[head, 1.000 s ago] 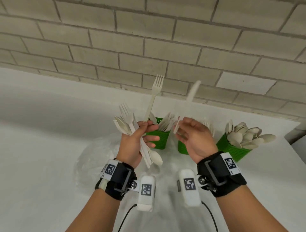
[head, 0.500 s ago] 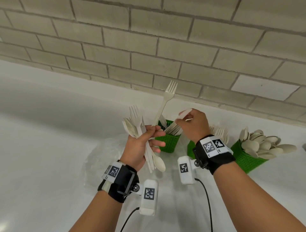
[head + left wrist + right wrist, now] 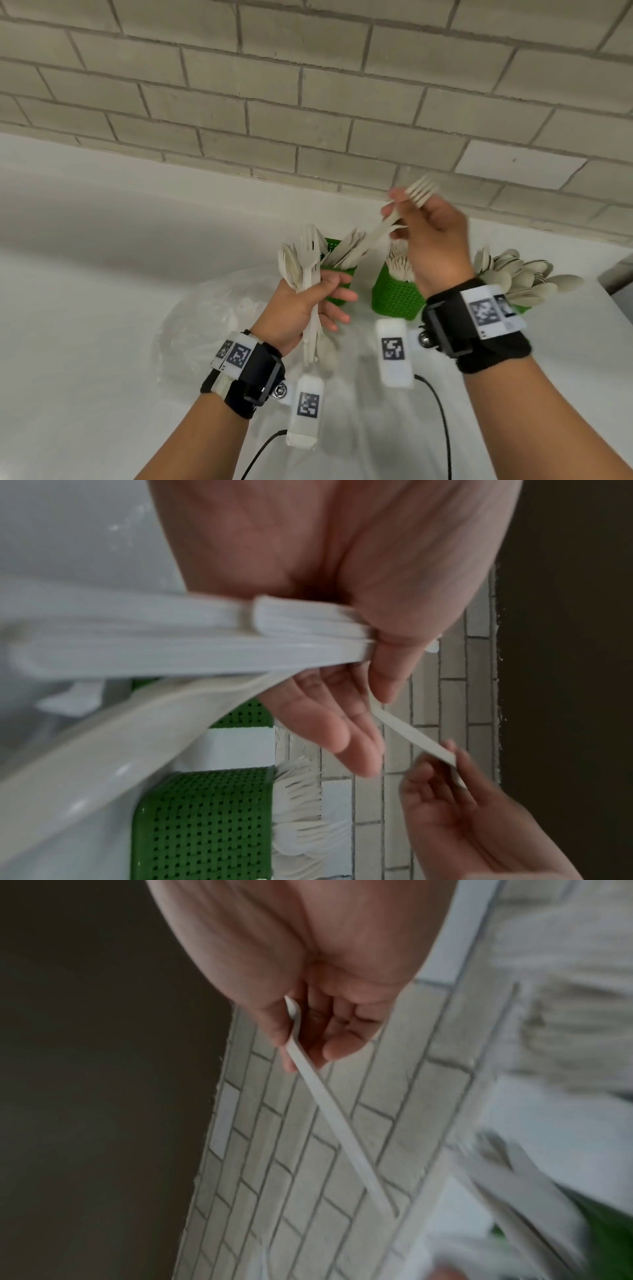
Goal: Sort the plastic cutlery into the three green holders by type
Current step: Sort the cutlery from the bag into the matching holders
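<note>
My left hand (image 3: 305,301) grips a bundle of beige plastic cutlery (image 3: 303,263), forks and spoons pointing up; the left wrist view shows the handles (image 3: 171,642) held in the palm. My right hand (image 3: 431,233) is raised and pinches a single fork (image 3: 416,190) near its head, the handle (image 3: 335,1123) slanting down to the left. Behind the hands stand three green holders: the left holder (image 3: 337,274) has knives, the middle holder (image 3: 397,294) has forks. My right wrist mostly hides the right holder, which is full of spoons (image 3: 524,277).
A crumpled clear plastic bag (image 3: 212,315) lies on the white table (image 3: 85,325) under and left of my left hand. A brick wall (image 3: 308,85) runs close behind the holders. Camera cables trail from both wrists toward me.
My right hand put its knife into the left holder, then took the tall fork out of my left hand's bundle and lifted it up to the right.
</note>
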`<state>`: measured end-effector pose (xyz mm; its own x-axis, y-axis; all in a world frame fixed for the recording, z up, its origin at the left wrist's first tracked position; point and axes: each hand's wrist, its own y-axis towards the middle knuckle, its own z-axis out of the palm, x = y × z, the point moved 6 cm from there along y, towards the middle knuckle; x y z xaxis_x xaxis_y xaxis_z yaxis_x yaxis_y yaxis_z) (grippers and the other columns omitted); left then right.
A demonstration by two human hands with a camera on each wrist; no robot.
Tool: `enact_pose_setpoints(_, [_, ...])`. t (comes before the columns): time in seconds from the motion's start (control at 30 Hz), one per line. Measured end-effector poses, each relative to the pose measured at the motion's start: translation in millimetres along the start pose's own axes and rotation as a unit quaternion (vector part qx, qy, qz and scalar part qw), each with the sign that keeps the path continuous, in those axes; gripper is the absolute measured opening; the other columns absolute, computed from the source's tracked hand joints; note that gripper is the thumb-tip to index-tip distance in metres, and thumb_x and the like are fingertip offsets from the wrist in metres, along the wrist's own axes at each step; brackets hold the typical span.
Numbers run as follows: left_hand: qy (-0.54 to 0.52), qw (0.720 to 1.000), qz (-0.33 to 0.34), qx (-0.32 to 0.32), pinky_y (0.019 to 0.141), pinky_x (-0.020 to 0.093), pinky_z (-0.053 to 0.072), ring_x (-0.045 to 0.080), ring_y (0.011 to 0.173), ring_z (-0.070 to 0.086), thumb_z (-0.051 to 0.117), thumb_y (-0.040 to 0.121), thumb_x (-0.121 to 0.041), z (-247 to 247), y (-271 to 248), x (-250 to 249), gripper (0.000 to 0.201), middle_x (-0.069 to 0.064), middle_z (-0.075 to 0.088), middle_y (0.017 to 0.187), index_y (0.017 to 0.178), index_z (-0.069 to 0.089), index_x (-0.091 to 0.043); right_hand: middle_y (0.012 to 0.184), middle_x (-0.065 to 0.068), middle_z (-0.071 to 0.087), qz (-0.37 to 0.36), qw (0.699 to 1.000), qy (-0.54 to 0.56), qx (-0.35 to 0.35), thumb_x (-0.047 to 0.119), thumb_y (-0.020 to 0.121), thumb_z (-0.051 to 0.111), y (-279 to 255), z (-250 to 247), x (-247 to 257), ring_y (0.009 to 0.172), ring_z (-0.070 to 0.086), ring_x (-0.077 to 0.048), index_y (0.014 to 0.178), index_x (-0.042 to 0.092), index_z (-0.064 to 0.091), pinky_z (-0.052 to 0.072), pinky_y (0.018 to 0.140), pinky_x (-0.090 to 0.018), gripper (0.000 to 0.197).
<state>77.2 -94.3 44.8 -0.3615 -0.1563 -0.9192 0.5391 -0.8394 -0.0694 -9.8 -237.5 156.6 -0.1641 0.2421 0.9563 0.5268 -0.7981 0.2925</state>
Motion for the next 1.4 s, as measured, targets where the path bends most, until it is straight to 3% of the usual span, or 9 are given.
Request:
enact_pose_setpoints(0.17, [0.013, 1.0, 0.001, -0.013, 0.039, 0.019, 0.027, 0.011, 0.033, 0.032, 0.058, 0.093, -0.023, 3.6, 0.6, 4.8, 0.021, 0.002, 0.039, 0.045, 0.092, 0.071, -0.006, 0.088, -0.004, 0.069, 0.004, 0.999, 0.014, 0.039, 0.014, 0.095, 0.058, -2.3, -33.2, 22.0, 0.062, 0.052, -0.012, 0.093, 0.017, 0.073, 0.046, 0.054, -0.024, 0.015])
enact_pose_setpoints(0.3, [0.044, 0.999, -0.001, 0.027, 0.038, 0.019, 0.027, 0.011, 0.033, 0.031, 0.066, 0.089, -0.025, 18.7, 0.1, 3.0, 0.014, 0.009, 0.041, 0.051, 0.079, 0.074, -0.02, 0.072, -0.003, 0.071, 0.06, 0.984, 0.017, 0.166, 0.011, 0.076, 0.07, -26.5, -11.5, 13.1, 0.059, 0.057, -0.013, 0.105, 0.01, 0.07, 0.048, 0.051, -0.021, 0.028])
enact_pose_setpoints(0.5, [0.13, 0.989, 0.044, 0.055, 0.04, 0.023, 0.025, 0.013, 0.036, 0.031, 0.059, 0.093, -0.004, 44.4, -2.4, -5.8, 0.036, -0.003, 0.041, 0.044, 0.068, 0.065, -0.029, 0.068, -0.022, 0.066, 0.084, 0.97, -0.064, 0.217, 0.007, 0.075, 0.078, -44.2, 5.9, -7.0, 0.049, 0.055, -0.013, 0.101, 0.0, 0.071, 0.044, 0.046, -0.02, 0.027])
enact_pose_setpoints(0.63, [0.154, 0.986, 0.037, 0.05, 0.041, 0.023, 0.029, 0.012, 0.037, 0.034, 0.064, 0.091, -0.006, 35.1, -2.8, -0.3, 0.022, -0.003, 0.042, 0.046, 0.074, 0.067, -0.02, 0.069, -0.018, 0.06, 0.048, 0.988, -0.062, 0.131, 0.024, 0.069, 0.08, -38.5, -13.7, -0.4, 0.052, 0.046, -0.018, 0.083, -0.005, 0.069, 0.035, 0.044, -0.025, 0.034])
enact_pose_setpoints(0.77, [0.148, 0.989, 0.019, 0.01, 0.042, 0.022, 0.029, 0.012, 0.038, 0.033, 0.065, 0.091, -0.01, 19.2, -3.4, 10.6, 0.009, 0.0, 0.04, 0.046, 0.082, 0.067, -0.011, 0.064, -0.005, 0.064, 0.015, 1.0, 0.012, -0.004, 0.007, 0.077, 0.074, -17.1, -65.1, 27.2, 0.049, 0.05, -0.014, 0.074, 0.012, 0.07, 0.038, 0.041, -0.022, 0.007])
enact_pose_setpoints(0.9, [0.089, 0.995, 0.017, -0.05, 0.039, 0.02, 0.027, 0.01, 0.038, 0.03, 0.061, 0.093, -0.008, 13.3, 0.2, 10.6, 0.009, -0.006, 0.037, 0.044, 0.084, 0.061, -0.009, 0.067, -0.009, 0.065, -0.071, 0.977, -0.19, -0.059, 0.018, 0.081, 0.077, 3.1, -101.9, 34.9, 0.054, 0.056, -0.018, 0.068, 0.016, 0.059, 0.047, 0.049, -0.026, 0.022])
enact_pose_setpoints(1.07, [0.069, 0.996, 0.032, -0.047, 0.039, 0.02, 0.027, 0.01, 0.037, 0.029, 0.06, 0.093, -0.007, 23.3, 3.7, 4.6, 0.012, -0.005, 0.035, 0.044, 0.081, 0.06, -0.011, 0.079, 0.001, 0.065, -0.112, 0.922, -0.367, -0.047, 0.026, 0.082, 0.075, 4.2, -91.5, 7.0, 0.064, 0.055, -0.009, 0.093, 0.013, 0.067, 0.052, 0.068, -0.032, 0.019])
enact_pose_setpoints(1.23, [0.065, 0.996, 0.034, -0.048, 0.039, 0.02, 0.027, 0.01, 0.036, 0.028, 0.061, 0.093, -0.007, 25.3, 3.0, 6.6, 0.009, -0.005, 0.034, 0.044, 0.083, 0.06, -0.008, 0.076, 0.018, 0.055, -0.172, 0.928, -0.327, -0.055, 0.018, 0.084, 0.073, -4.5, -86.1, 11.1, 0.067, 0.057, -0.008, 0.123, 0.021, 0.06, 0.051, 0.07, -0.028, 0.042])
enact_pose_setpoints(1.4, [0.059, 0.996, 0.03, -0.053, 0.039, 0.02, 0.026, 0.01, 0.037, 0.028, 0.06, 0.093, -0.007, 22.7, 3.0, 6.1, 0.011, -0.005, 0.033, 0.044, 0.083, 0.06, -0.008, 0.079, 0.022, 0.054, -0.218, 0.925, -0.304, -0.063, 0.017, 0.086, 0.071, -6.0, -82.4, 18.4, 0.068, 0.057, -0.006, 0.13, 0.026, 0.056, 0.051, 0.075, -0.02, 0.048])
